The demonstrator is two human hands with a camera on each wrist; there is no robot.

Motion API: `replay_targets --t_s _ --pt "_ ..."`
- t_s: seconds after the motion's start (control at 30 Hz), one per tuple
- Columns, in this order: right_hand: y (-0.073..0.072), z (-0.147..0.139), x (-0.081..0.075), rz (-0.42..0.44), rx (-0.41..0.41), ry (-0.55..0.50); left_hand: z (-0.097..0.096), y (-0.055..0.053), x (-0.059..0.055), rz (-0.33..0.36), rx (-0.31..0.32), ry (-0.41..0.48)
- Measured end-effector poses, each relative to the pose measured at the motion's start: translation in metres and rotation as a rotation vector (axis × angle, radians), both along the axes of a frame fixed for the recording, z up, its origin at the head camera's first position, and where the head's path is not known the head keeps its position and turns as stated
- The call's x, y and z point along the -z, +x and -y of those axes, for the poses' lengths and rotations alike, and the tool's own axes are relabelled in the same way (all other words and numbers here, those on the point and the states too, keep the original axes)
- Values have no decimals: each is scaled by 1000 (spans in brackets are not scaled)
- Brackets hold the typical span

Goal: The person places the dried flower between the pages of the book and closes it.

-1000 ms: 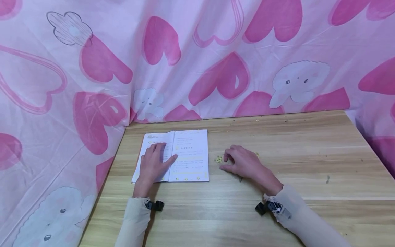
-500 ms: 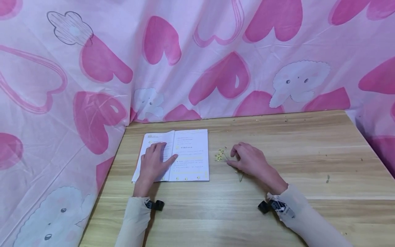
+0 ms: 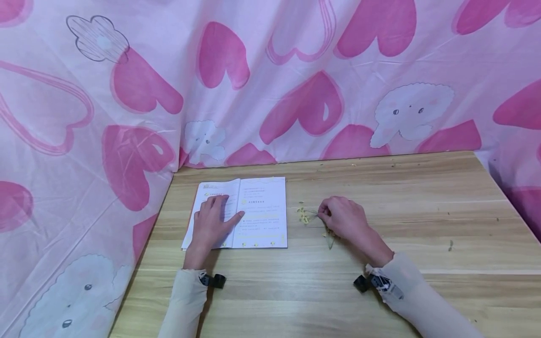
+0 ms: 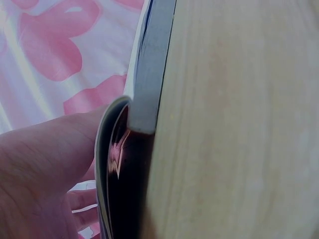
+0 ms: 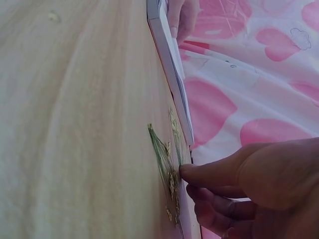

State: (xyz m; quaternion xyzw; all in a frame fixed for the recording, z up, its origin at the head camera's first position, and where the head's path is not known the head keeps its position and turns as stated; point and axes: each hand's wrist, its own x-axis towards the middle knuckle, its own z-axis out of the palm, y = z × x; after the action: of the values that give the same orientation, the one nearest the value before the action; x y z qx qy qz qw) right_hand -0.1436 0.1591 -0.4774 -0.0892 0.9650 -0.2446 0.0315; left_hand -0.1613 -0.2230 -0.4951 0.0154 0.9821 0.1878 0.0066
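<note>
An open book (image 3: 263,225) with printed white pages lies at the left of the wooden table. My left hand (image 3: 210,228) rests on its left page, thumb spread across the fold. To the right of the book, my right hand (image 3: 344,218) pinches the thin stem of a dried flower sprig between thumb and fingertips. The small yellow blossoms of this dried flower sprig (image 3: 303,216) point toward the book. A second dried sprig (image 3: 330,240) lies partly hidden under the right hand. In the right wrist view, the thumb (image 5: 199,174) is at the stems close over the table.
Pink heart-patterned cloth (image 3: 300,103) hangs behind and to the left of the table (image 3: 401,202). A small grey-green leaf bit (image 3: 450,245) lies at right, with tiny yellow crumbs scattered along the back.
My right hand has drawn slightly right, and its thumb and fingers have come together on the stem. The yellow blossoms have shifted and show more fully. My left hand stays on the book.
</note>
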Motion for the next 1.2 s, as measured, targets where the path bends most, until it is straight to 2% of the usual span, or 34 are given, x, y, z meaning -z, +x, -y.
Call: replay_targets --t_s 0.17,0.33,0.5,1.2 --pt "2 3 -1 0 -2 33 0 0 -1 -2 -4 4" --pt "2 4 0 37 -11 40 0 1 -1 -2 -8 11" --pt "2 2 3 77 -28 -6 -1 1 0 -7 -7 10" --pt "1 0 0 110 -28 -155 1 0 2 -20 -2 26"
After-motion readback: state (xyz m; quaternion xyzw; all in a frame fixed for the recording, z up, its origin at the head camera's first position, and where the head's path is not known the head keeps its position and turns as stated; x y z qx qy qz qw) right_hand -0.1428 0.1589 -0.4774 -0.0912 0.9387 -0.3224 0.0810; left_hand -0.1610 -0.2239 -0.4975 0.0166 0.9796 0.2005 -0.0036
